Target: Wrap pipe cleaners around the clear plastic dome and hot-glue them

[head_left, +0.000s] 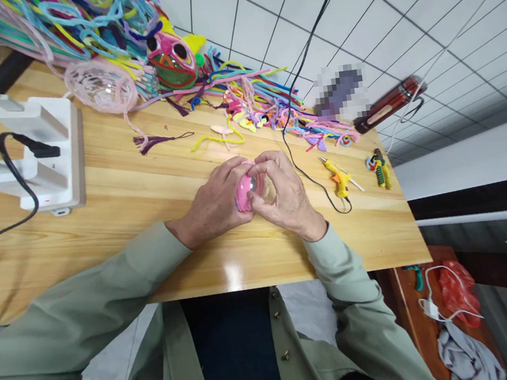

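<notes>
Between both hands, above the wooden table, is a clear round plastic piece with fuzzy pink pipe cleaner (244,192) wrapped around it. My left hand (218,195) curls around its left side. The fingers and thumb of my right hand (282,194) close on its right side near the rim. Parts of the piece are hidden behind the fingers. Just beyond my hands lie a bent yellow pipe cleaner (215,140) and a small pale pink piece (222,130). A purple tassel (150,142) rests to their left.
A yellow glue gun (340,180) and pliers (379,169) lie to the right; a black cord crosses the table. A white power strip (67,157) with plugs stands at left. Pipe cleaners (89,22) and a fish-like decorated piece (172,58) line the tiled wall. A dark red cylinder (391,104) leans there.
</notes>
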Demonstrator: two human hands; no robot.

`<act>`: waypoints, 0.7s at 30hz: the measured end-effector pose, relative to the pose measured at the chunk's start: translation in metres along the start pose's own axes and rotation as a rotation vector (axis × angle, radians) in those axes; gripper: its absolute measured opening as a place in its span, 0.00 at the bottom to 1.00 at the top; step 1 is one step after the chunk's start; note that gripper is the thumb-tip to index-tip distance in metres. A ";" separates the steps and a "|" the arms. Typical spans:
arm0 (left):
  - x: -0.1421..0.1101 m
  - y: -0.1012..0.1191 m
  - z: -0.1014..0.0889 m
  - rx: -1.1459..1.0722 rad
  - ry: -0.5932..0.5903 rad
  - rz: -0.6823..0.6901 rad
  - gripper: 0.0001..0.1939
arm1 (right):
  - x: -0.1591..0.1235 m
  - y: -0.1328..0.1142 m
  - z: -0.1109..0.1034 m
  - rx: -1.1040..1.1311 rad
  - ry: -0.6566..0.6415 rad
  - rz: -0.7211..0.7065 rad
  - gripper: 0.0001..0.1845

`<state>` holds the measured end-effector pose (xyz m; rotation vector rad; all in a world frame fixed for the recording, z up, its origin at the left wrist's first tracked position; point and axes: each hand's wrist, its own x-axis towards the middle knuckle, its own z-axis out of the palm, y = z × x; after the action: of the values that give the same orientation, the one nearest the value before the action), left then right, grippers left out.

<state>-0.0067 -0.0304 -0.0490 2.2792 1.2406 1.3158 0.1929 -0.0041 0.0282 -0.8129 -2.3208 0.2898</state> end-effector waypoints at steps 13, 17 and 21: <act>0.001 0.002 -0.004 -0.012 -0.008 0.020 0.46 | 0.001 0.003 -0.003 0.043 -0.054 0.008 0.17; 0.001 0.001 -0.003 -0.026 -0.025 -0.002 0.45 | 0.001 0.004 -0.002 0.064 -0.073 0.010 0.16; 0.001 0.000 -0.004 -0.036 -0.025 0.007 0.45 | 0.000 0.005 -0.001 0.061 -0.071 0.024 0.17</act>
<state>-0.0097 -0.0306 -0.0467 2.2706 1.1925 1.2968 0.1957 -0.0005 0.0269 -0.8132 -2.3573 0.4046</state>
